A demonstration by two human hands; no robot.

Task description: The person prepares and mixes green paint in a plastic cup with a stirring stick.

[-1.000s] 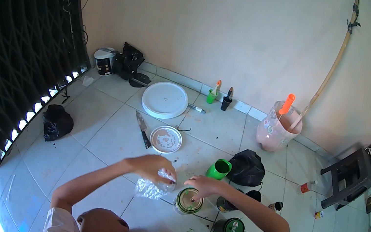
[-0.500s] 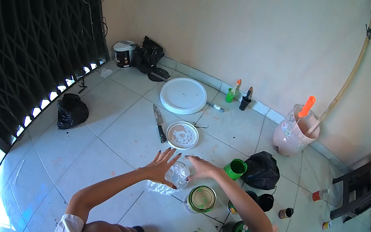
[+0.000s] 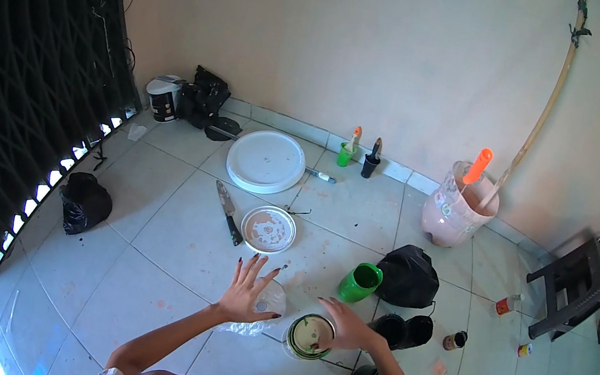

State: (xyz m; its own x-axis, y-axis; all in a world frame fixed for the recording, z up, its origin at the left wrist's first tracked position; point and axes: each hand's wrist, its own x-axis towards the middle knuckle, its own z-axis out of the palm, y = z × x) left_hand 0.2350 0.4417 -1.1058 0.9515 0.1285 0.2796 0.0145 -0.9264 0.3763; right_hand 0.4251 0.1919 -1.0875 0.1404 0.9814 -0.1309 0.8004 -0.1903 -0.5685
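My left hand point(image 3: 248, 292) is open, fingers spread, above a crumpled clear plastic bag point(image 3: 273, 301) on the tiled floor. My right hand point(image 3: 348, 326) is open too, its thumb and fingers apart at the right edge of a paint can point(image 3: 308, 337) with a beige top and green-stained rim. Beyond my left fingertips lies a round white lid point(image 3: 268, 230) with patchy residue, and a knife point(image 3: 229, 213) with a black handle rests beside it. A green cup point(image 3: 360, 282) leans just past my right hand. Under my right wrist stand dark containers point(image 3: 389, 330).
Further back lie a large white lid point(image 3: 266, 162) and two brushes in small cups point(image 3: 347, 152). At right are a black bag point(image 3: 408, 276), a pink-stained bucket point(image 3: 460, 208) with an orange-handled tool, and a dark stool point(image 3: 573, 276). A black folding gate point(image 3: 23, 74) borders the left.
My hands have moved apart: the left is off the plastic bag's middle, the right now beside the can. The whole view has shifted slightly.
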